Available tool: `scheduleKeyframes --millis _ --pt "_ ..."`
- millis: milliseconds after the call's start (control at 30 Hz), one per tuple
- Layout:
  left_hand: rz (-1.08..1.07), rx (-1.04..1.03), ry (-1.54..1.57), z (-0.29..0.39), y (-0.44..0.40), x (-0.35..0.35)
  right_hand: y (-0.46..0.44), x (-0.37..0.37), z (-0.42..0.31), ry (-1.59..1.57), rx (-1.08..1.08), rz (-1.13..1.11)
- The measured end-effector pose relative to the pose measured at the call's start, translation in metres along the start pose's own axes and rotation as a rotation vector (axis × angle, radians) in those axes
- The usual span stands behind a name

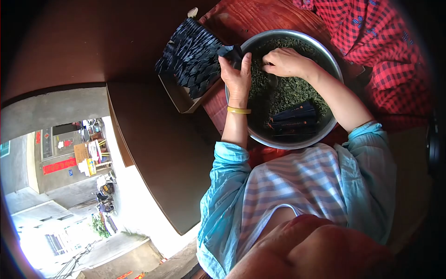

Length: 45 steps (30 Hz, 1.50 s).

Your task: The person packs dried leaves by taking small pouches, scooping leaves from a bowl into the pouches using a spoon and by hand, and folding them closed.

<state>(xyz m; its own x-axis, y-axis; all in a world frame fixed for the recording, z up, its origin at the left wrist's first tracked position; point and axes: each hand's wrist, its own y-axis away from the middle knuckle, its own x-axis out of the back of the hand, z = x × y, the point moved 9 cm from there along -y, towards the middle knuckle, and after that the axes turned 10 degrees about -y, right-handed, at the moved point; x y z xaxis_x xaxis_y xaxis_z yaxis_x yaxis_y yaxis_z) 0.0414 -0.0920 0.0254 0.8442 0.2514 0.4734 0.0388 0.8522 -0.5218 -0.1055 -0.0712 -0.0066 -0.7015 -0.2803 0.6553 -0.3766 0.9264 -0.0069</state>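
A wide metal basin (335, 65) holds dried green leaves (290, 93) that look like tea. At its left rim my left hand (237, 76), with a yellow bangle on the wrist, grips a small dark packet (228, 52) between thumb and fingers. My right hand (287, 63) is inside the basin, low over the leaves, with its fingers curled together; what they hold, if anything, is hidden. Several flat dark packets (295, 118) lie fanned on the leaves at the near side of the basin.
Left of the basin, an open cardboard box (183, 100) is packed with many dark packets (193, 56). The basin stands by a reddish wooden surface (260, 16). Red-and-black checked cloth (395, 60) lies at the right. A brown panel (158, 153) borders a bright doorway with a street outside.
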Motion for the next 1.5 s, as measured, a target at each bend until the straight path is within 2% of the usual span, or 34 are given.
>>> scheduleKeyframes --millis 67,200,300,367,467,567,600,667,833,933,1100,1200,1233,1333,1500 --pt "0.002 -0.007 -0.029 -0.002 0.001 0.000 -0.001 -0.003 0.000 0.020 -0.023 -0.026" --pt "-0.075 0.050 -0.059 0.006 0.002 0.001 -0.005 -0.005 -0.005 -0.043 0.064 0.068" --pt "-0.029 0.025 -0.043 0.006 0.004 0.003 -0.004 -0.044 -0.004 -0.067 0.016 -0.168" --pt "-0.010 0.010 -0.034 0.009 0.006 0.005 -0.003 -0.055 -0.006 -0.089 0.041 -0.207" --pt "-0.107 0.154 -0.028 -0.002 0.015 0.003 -0.001 -0.062 -0.011 -0.138 0.089 -0.278" --pt "-0.096 0.038 -0.209 0.006 0.020 0.005 -0.010 -0.019 -0.001 -0.121 -0.007 -0.059" --pt "-0.091 -0.023 -0.297 0.011 0.021 0.005 -0.014 -0.014 0.003 -0.121 -0.004 -0.056" --pt "-0.114 -0.047 -0.321 0.011 0.023 0.002 -0.017 0.021 0.012 -0.334 0.108 0.205" --pt "-0.248 -0.101 -0.450 0.009 0.030 -0.014 -0.015 0.064 0.038 -0.406 0.038 0.421" --pt "-0.288 -0.130 -0.527 0.009 0.034 -0.021 -0.006 0.083 0.043 -0.634 0.116 0.633" --pt "-0.325 -0.174 -0.607 0.014 0.037 -0.024 0.011 0.086 0.009 -0.473 0.229 0.789" --pt "-0.340 -0.172 -0.601 0.012 0.038 -0.025 0.013 0.069 -0.027 -0.285 0.412 0.630" --pt "-0.341 -0.176 -0.589 0.011 0.037 -0.025 0.013 0.065 -0.030 -0.286 0.413 0.628" --pt "-0.348 -0.173 -0.560 0.010 0.036 -0.025 0.018 0.038 -0.061 0.081 0.607 0.507" --pt "-0.370 -0.126 -0.526 0.007 0.033 -0.024 0.021 0.047 -0.063 0.107 0.589 0.518"
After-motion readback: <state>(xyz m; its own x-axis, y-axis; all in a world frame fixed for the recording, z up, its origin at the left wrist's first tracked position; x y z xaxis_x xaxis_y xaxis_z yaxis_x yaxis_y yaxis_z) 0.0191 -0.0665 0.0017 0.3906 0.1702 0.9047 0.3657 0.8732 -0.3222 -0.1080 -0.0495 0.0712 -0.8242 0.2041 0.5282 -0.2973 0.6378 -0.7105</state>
